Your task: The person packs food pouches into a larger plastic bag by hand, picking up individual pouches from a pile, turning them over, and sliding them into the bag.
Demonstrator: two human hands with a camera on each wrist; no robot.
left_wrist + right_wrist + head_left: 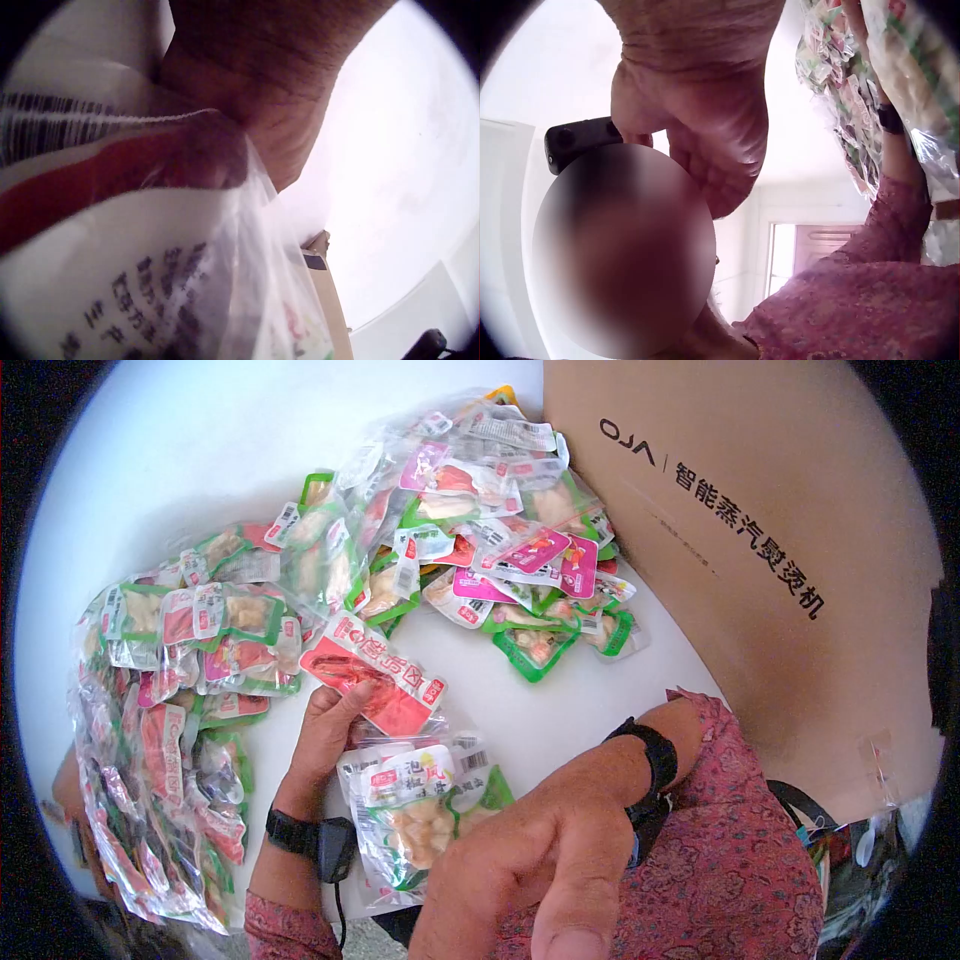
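Note:
The left hand pinches a red-and-white packet under its thumb, above a clear bag holding green-edged food packets. In the left wrist view the hand is against clear plastic over a printed white packet; its fingertips are hidden. Raised close to the head camera, the right hand has its fingers bent loosely downward, with nothing visible in it. The right wrist view shows that hand near a black device and a blurred head.
A large pile of packets in clear plastic lies at the back of the white table, another at the left. A cardboard box stands at the right. Part of another person's arm shows at the left edge.

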